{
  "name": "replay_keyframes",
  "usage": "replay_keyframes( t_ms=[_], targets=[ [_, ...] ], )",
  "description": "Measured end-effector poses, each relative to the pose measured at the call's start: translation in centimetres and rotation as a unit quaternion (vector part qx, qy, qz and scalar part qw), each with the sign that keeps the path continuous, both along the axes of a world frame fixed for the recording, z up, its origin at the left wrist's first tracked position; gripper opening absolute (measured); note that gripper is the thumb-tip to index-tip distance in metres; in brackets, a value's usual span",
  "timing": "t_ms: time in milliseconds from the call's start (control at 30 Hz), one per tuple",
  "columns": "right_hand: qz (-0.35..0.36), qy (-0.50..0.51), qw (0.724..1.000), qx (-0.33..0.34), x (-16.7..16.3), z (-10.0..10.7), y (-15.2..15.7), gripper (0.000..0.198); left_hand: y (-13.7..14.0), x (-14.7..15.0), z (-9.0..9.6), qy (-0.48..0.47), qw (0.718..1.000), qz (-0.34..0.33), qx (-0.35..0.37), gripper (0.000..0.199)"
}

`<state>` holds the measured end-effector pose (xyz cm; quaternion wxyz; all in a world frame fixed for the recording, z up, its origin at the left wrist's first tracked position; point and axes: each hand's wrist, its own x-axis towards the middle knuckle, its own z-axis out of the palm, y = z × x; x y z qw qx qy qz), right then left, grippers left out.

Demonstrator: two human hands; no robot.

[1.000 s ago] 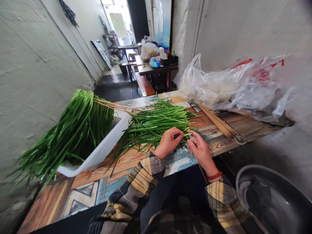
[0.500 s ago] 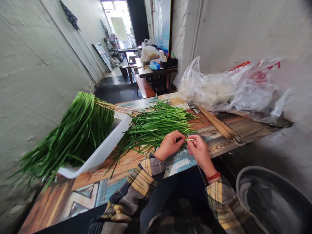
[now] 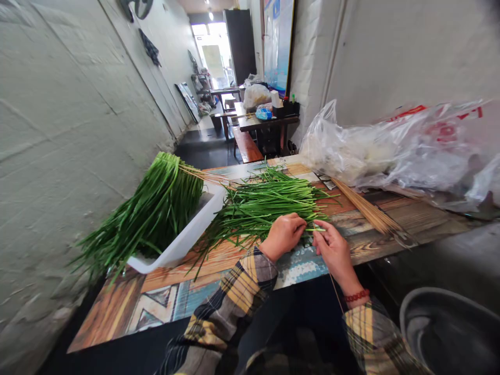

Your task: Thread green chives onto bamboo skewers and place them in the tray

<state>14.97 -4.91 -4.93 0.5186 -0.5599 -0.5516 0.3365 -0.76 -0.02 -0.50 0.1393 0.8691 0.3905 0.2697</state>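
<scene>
My left hand (image 3: 283, 235) and right hand (image 3: 332, 250) have stayed together at the near edge of the chive pile (image 3: 265, 203) on the table (image 3: 164, 297), both grips pinching one chive stalk (image 3: 315, 229). A thin bamboo skewer (image 3: 336, 292) runs down from my right hand. The view has shifted since earlier; the stalk tip now pokes further past my fingers, so threading seems underway.

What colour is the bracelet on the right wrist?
Red: the beaded bracelet circles the wrist below the right hand, clearest in the head view.
</scene>
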Motion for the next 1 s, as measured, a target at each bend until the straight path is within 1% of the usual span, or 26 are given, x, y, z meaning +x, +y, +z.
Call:
replay_keyframes(
  t_ms=[67,100,167,267,333,400,467,533,633,700,833,900,1000],
  targets=[
    [-0.001,-0.004,1.0,-0.004,0.1,-0.2,0.0,0.037,-0.2,0.1,0.3,0.015,1.0,0.009,0.025,0.019],
    [-0.003,-0.004,1.0,-0.007,0.1,-0.3,0.0,0.036,-0.2,-0.1,0.5,0.013,0.999,0.025,0.039,0.019],
    [-0.007,0.0,1.0,-0.008,0.1,-0.5,0.1,0.036,0.2,-0.8,1.0,-0.003,0.994,0.086,0.067,0.018],
    [-0.004,-0.001,1.0,0.0,0.1,-0.6,0.1,0.035,0.9,-2.8,1.7,-0.019,0.976,0.197,0.096,0.018],
    [-0.003,-0.004,1.0,0.002,0.0,-0.6,0.2,0.033,1.4,-4.2,1.9,-0.01,0.964,0.244,0.104,0.016],
    [-0.003,-0.005,1.0,0.0,-0.1,-0.6,0.3,0.033,1.6,-5.3,1.8,0.005,0.959,0.263,0.105,0.016],
    [-0.006,-0.006,1.0,-0.003,-0.2,-0.5,0.4,0.032,1.7,-5.8,1.5,0.012,0.96,0.259,0.103,0.017],
    [-0.011,-0.003,1.0,-0.001,-0.3,-0.3,0.5,0.03,1.6,-5.6,1.1,0.005,0.965,0.238,0.105,0.018],
    [-0.013,0.009,1.0,0.016,-0.7,0.1,0.8,0.027,1.6,-4.9,0.8,-0.014,0.975,0.195,0.109,0.018],
    [-0.023,0.015,0.999,0.023,-1.0,0.3,1.3,0.026,1.8,-4.2,0.6,-0.01,0.981,0.156,0.116,0.019],
    [-0.048,0.076,0.996,0.01,-1.0,0.5,2.5,0.025,1.7,-1.7,0.7,0.029,0.989,0.083,0.121,0.021],
    [-0.069,0.109,0.991,0.02,-0.9,0.5,2.8,0.025,1.1,0.0,0.9,0.062,0.99,0.05,0.121,0.021],
    [-0.079,0.111,0.99,0.038,-0.6,0.4,2.9,0.024,0.4,2.3,1.2,0.111,0.987,0.034,0.113,0.021]
  ],
)
